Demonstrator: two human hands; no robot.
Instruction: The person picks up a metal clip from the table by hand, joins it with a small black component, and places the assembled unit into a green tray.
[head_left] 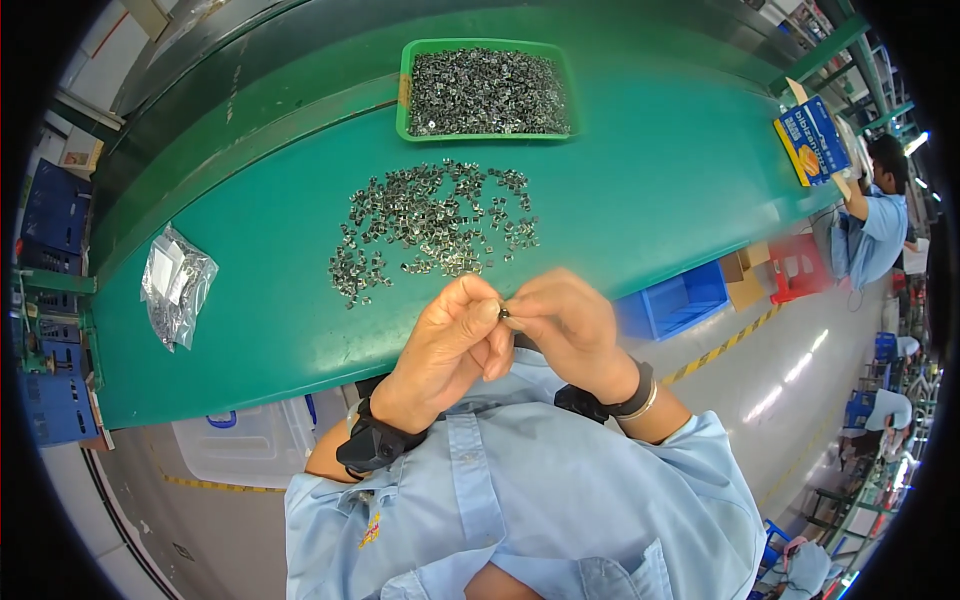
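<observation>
A long green-topped work counter [640,190] curves across the view, with a darker green conveyor strip [250,110] running along its far edge. Near the counter's far edge sits a shallow green plastic tray [404,100] filled with small shiny metal clips. Closer in, toward the middle of the counter, a loose scatter of the same small metal clips [430,225] lies spread on the bare top. Toward the counter's left end a clear plastic bag holding more metal parts [177,285] lies flat. At the far right end a blue and yellow cardboard box [812,140] stands tilted.

Just off the near edge, above the person's light blue shirt, the left hand [445,345] and the right hand [570,325] are pressed close together, fingertips meeting. Between them they pinch one tiny dark metal piece [504,314], held in the air, apart from the scatter.

Under the counter stand a blue plastic bin [675,300] and a clear plastic storage box [240,445]. The grey floor carries yellow and black striped tape [725,345]. At the right, another person in a light blue shirt [875,225] sits at the counter's end.
</observation>
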